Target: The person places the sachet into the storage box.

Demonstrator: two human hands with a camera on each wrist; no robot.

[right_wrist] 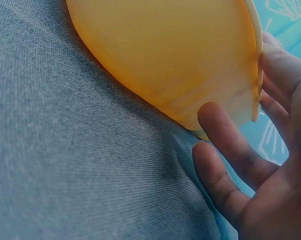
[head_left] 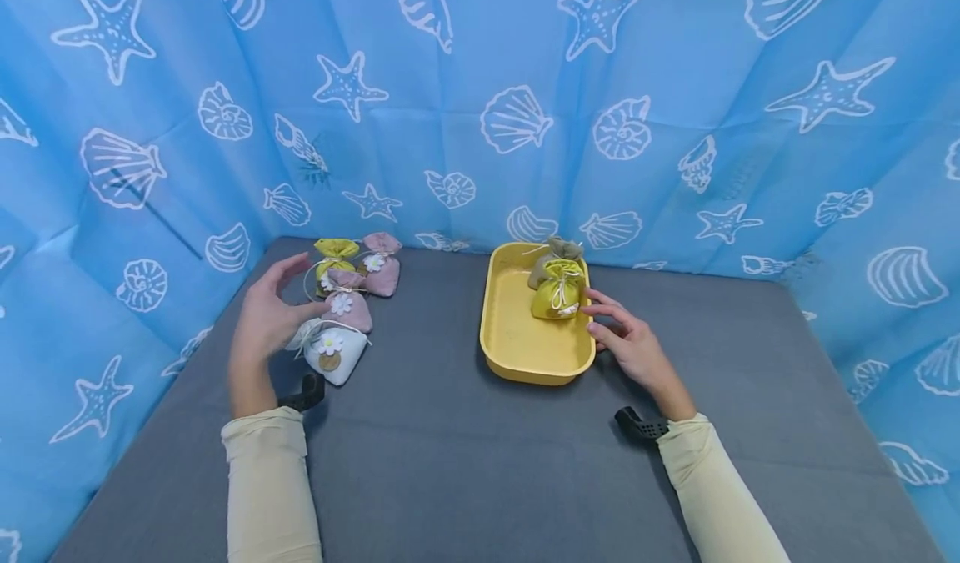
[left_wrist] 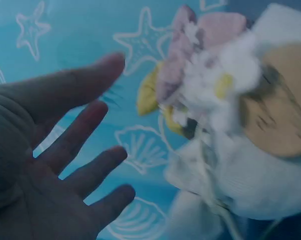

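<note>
My left hand (head_left: 270, 313) is at the left, thumb and fingers spread apart, beside several small drawstring pouches. In the left wrist view its fingers hold nothing. Nearest it are a white pouch (head_left: 341, 354) with a daisy and round tag and a pink pouch (head_left: 352, 309). Behind these stand a yellow-green pouch (head_left: 336, 250) and another pink pouch (head_left: 384, 271). My right hand (head_left: 633, 346) holds the right rim of a yellow tray (head_left: 536, 373), some fingers against its outer wall. In the tray, a yellow-green pouch (head_left: 557, 292) sits before a grey-beige pouch (head_left: 564, 248).
A grey cloth (head_left: 480, 471) covers the table. A blue curtain (head_left: 450, 129) with shells and starfish hangs along the back and sides. Black wrist mounts (head_left: 637, 424) are strapped at both wrists.
</note>
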